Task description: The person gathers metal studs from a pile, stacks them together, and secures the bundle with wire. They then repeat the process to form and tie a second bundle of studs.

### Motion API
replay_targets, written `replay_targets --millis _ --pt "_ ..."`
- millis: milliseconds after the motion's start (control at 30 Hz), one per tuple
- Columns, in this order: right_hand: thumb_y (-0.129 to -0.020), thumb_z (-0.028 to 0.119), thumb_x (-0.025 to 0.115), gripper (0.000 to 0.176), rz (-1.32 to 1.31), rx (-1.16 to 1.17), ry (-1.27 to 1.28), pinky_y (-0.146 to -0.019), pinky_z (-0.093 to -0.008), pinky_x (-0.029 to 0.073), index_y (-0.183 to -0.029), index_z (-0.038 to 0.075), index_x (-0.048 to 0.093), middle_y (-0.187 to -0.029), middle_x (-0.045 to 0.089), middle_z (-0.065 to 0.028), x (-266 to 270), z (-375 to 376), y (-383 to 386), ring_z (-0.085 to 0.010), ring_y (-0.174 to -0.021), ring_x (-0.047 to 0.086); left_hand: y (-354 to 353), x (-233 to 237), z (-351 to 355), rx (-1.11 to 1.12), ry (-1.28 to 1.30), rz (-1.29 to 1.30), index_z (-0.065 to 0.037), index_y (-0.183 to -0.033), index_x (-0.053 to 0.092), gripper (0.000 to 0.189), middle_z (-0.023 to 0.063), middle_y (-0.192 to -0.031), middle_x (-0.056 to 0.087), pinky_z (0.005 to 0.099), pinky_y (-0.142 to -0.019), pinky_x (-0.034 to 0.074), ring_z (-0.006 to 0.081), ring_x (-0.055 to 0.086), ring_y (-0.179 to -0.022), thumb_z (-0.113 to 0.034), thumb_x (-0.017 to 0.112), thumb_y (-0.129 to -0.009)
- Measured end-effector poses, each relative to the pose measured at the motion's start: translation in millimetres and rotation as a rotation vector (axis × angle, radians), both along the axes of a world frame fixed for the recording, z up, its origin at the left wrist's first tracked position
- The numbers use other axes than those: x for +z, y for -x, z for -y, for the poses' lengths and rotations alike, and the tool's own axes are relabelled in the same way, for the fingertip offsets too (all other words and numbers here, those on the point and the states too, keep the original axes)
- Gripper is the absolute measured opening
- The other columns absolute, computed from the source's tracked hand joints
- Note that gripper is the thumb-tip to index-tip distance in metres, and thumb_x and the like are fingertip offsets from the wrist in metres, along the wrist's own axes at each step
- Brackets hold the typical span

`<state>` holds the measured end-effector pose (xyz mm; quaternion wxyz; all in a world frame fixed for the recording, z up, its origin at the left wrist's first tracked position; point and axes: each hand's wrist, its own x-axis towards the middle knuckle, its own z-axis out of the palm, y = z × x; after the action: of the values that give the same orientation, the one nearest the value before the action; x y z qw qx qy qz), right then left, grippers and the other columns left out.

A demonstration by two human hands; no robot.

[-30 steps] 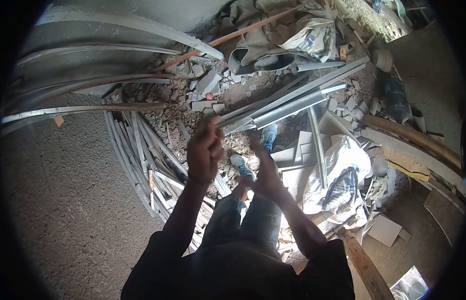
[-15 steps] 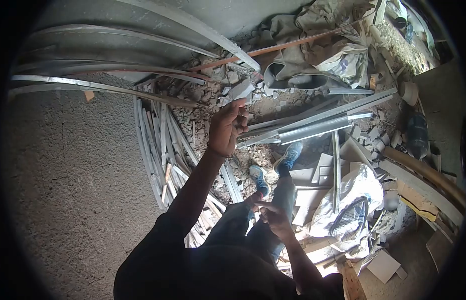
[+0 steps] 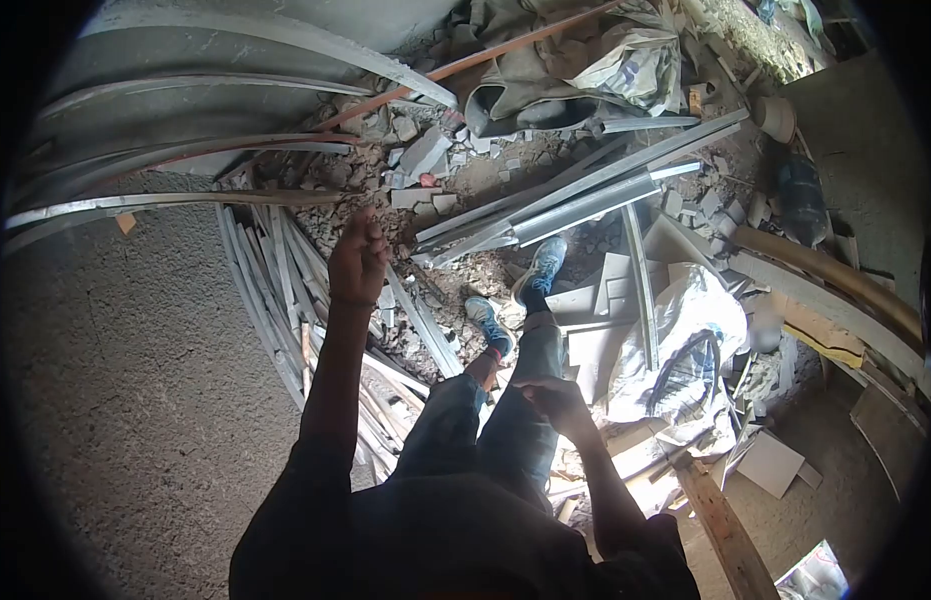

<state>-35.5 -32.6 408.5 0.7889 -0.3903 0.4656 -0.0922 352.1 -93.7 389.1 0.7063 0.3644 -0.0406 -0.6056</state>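
Observation:
My left hand (image 3: 359,262) is raised over the rubble, fingers curled in, nothing visible in it. Below and beside it lies a bundle of long thin metal and wood strips (image 3: 275,270). Over my thigh, my right hand (image 3: 557,405) is loosely closed, also with nothing visible in it. Ahead of my shoes (image 3: 545,265), several metal channels (image 3: 585,210) lie stacked at a slant. Another metal channel (image 3: 640,290) stretches toward a crumpled white sack (image 3: 675,350). Neither hand visibly touches these pieces.
Broken blocks (image 3: 425,155) and grit cover the floor near the wall. Dusty sacks (image 3: 625,75) lie at the back. On the right are a large dark bottle (image 3: 800,195), a curved tan pole (image 3: 835,265) and a wooden plank (image 3: 723,525). Long strips (image 3: 255,35) lean at upper left.
The view has shifted, so the scene sits further left and higher. My left hand has moved left, toward the strip bundle. My right hand's outstretched finger has curled in.

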Motion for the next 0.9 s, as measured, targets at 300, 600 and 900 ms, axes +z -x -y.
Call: replay_targets --millis 300,600,900 --pt "-0.096 0.024 0.058 0.026 0.138 0.064 -0.326 -0.050 -0.0209 0.032 -0.102 0.001 0.067 -0.066 0.050 0.0042 -15.9 -12.1 19.5 -0.0035 -0.054 0.040 31.7 -51.6 -61.4 0.307 -0.598 0.326 0.001 -0.111 0.056 0.027 0.0104 -0.089 0.066 0.0316 -0.073 0.056 0.0170 0.065 -0.079 -0.014 0.062 -0.089" --pt "-0.094 0.022 0.060 0.033 -0.153 0.479 0.126 -0.074 -0.0310 0.052 -0.123 0.007 0.057 -0.093 0.069 -0.0109 -38.8 8.2 59.8 -0.0153 -0.082 0.067 73.1 -58.3 -38.8 -0.108 -0.460 0.504 0.003 -0.092 0.064 0.016 0.0117 -0.081 0.066 0.0266 -0.061 0.056 0.0179 0.066 -0.067 -0.010 0.069 -0.085" --pt "-0.094 0.030 0.056 0.042 -0.036 -0.200 -0.004 -0.048 -0.0209 0.039 -0.128 0.005 0.054 -0.067 0.058 -0.0017 -68.6 49.6 13.1 -0.0052 -0.053 0.048 191.9 -95.9 36.4 -0.399 -0.474 0.399 0.002 -0.086 0.065 0.010 0.0089 -0.074 0.067 0.0254 -0.056 0.052 0.0144 0.064 -0.063 -0.007 0.070 -0.085"
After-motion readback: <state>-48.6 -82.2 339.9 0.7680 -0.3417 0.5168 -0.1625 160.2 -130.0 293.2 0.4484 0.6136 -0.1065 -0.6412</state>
